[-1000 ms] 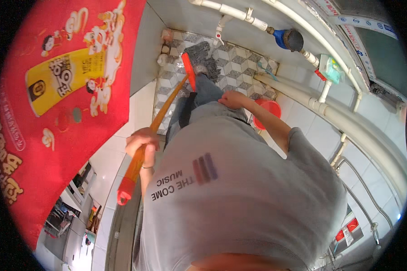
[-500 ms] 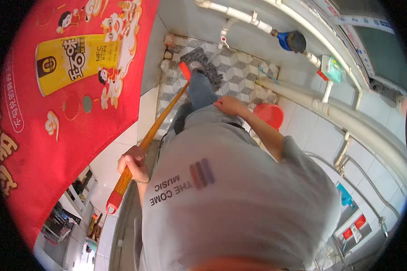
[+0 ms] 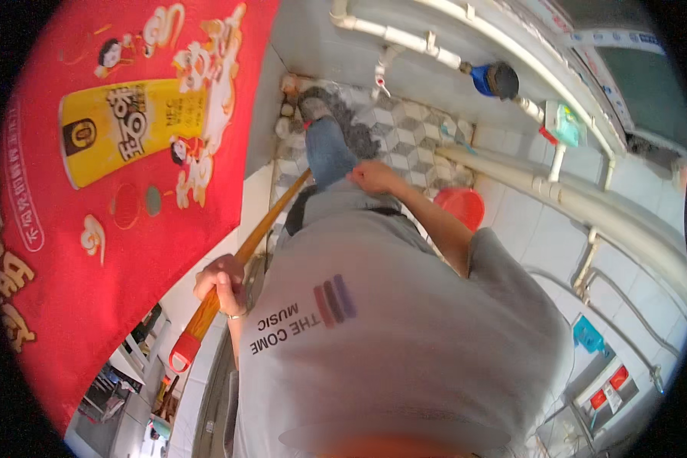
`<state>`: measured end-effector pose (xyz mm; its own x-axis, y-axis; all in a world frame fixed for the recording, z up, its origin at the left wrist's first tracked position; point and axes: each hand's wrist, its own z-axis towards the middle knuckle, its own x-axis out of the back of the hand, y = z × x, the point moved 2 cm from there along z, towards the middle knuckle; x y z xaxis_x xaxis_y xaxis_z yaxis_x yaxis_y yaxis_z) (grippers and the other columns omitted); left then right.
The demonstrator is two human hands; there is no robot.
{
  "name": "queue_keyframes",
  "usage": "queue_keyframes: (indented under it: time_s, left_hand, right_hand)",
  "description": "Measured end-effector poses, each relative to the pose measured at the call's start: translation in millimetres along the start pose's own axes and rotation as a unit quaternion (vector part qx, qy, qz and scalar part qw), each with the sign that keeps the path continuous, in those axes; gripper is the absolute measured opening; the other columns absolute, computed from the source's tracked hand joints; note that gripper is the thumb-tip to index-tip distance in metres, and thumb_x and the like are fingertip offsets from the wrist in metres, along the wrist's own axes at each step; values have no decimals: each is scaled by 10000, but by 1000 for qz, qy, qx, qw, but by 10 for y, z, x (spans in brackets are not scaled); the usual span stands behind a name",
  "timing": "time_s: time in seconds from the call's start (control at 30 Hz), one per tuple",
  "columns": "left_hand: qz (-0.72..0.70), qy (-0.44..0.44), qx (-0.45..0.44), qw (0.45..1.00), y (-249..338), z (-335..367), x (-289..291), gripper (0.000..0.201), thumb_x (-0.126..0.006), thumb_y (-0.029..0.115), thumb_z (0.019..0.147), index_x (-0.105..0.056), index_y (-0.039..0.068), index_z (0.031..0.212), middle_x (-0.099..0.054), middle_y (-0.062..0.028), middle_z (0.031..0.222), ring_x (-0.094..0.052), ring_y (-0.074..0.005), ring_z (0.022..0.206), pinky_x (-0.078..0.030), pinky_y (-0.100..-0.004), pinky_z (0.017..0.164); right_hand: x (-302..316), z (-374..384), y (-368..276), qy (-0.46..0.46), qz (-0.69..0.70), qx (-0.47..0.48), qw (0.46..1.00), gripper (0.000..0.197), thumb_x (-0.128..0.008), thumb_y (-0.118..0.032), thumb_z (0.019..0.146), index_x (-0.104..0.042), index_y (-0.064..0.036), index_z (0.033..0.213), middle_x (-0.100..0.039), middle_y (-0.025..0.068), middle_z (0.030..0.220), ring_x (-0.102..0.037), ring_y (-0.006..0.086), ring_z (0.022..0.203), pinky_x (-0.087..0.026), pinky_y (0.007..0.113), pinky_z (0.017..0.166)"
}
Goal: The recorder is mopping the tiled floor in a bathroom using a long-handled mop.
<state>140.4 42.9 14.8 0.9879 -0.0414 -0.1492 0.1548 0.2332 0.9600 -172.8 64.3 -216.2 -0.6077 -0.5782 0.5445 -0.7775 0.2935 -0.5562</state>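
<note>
My left hand [image 3: 220, 285] is wrapped round the upper part of a wooden mop handle [image 3: 266, 227], just below its red end cap. Down past my leg the handle slants to a grey string mop head [image 3: 356, 128] lying on the patterned tile floor. My jeans leg [image 3: 329, 153] and shoe hide part of the mop head and the lower handle. Against the front of my thigh rests my right hand [image 3: 374, 178], its fingers curled closed; whether cloth is pinched in them is hidden.
A red printed cloth [image 3: 160, 229] hangs close on the left. Right of my leg stands a red bucket [image 3: 461, 208]. White pipes [image 3: 511, 169] and a blue-cased meter [image 3: 493, 75] line the right wall. Small items [image 3: 286, 107] sit in the far left corner.
My leg and shoe have shifted slightly left and now cover the mop's red joint more. My right hand has moved a little left along the thigh. The left hand keeps its grip.
</note>
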Motion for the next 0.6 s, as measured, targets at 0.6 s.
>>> queue_keyframes:
  time_s: [0.6]
  left_hand:
    - [11,-50,-35,998,-26,-238,92,136,-446,90,824,-389,25,719,-397,-82,538,-342,-137,399,-254,-265,345]
  right_hand:
    - [85,-148,-334,34,2,11,999,406,-412,-424,851,-618,-74,851,-607,139,894,-558,361,837,-438,444,747]
